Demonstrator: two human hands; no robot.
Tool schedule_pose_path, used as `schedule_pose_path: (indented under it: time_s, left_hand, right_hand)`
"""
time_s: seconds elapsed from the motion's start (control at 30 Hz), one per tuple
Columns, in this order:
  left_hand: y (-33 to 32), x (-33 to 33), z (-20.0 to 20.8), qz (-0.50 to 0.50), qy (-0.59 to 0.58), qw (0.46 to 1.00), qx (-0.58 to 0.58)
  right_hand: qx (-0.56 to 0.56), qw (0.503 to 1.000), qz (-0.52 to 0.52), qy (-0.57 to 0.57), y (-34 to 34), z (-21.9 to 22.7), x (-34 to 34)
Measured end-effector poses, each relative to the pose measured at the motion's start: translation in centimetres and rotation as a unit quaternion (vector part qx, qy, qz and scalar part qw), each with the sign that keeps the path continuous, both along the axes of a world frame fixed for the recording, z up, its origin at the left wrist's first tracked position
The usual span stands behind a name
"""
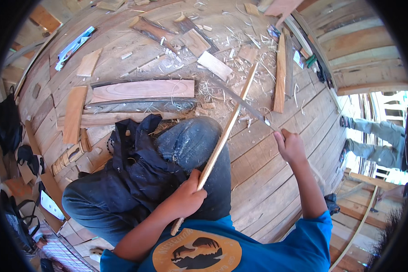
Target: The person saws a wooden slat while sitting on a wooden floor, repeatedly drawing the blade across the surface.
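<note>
A long, thin strip of pale wood slants up across my bent knee. My left hand is closed round its lower part, near my chest. My right hand grips a long-bladed knife by its handle, which the fingers mostly hide. The blade points up and to the left and crosses the strip above my knee. Whether its edge touches the wood, I cannot tell. Dark cloth lies over my lap, and wood dust clings to my trousers.
Shavings litter the plank floor. A broad reddish board lies beyond my legs, and a short plank to its left. A long narrow board rests at the right. Another person's legs show at far right.
</note>
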State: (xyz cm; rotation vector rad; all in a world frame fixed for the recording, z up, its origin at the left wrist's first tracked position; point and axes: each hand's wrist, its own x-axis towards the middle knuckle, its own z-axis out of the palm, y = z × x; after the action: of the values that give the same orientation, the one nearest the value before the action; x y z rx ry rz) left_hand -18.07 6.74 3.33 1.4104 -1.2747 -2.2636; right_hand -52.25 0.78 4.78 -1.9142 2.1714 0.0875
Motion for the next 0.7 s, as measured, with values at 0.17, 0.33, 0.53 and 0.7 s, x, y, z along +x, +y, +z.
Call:
schedule_pose_path:
  time_s: [0.17, 0.33, 0.53, 0.7]
  left_hand:
    - [0.6, 0.1, -0.6, 0.009, -0.011, 1.0, -0.025]
    - [0.0, -0.1, -0.4, 0.015, 0.001, 1.0, -0.027]
    - [0.3, 0.0, -1.2, 0.016, -0.015, 0.998, -0.057]
    - [-0.9, 0.0, -0.5, 0.02, 0.031, 0.998, 0.047]
  right_hand:
    - [-0.001, 0.985, 0.16, -0.059, 2.3, 0.1, 5.0]
    - [-0.072, 0.977, 0.198, -0.031, -1.0, -1.6, 2.2]
    - [-0.027, 0.979, 0.196, -0.04, 1.3, 0.1, 5.3]
    - [-0.069, 0.978, 0.194, 0.015, -2.0, -0.5, 1.6]
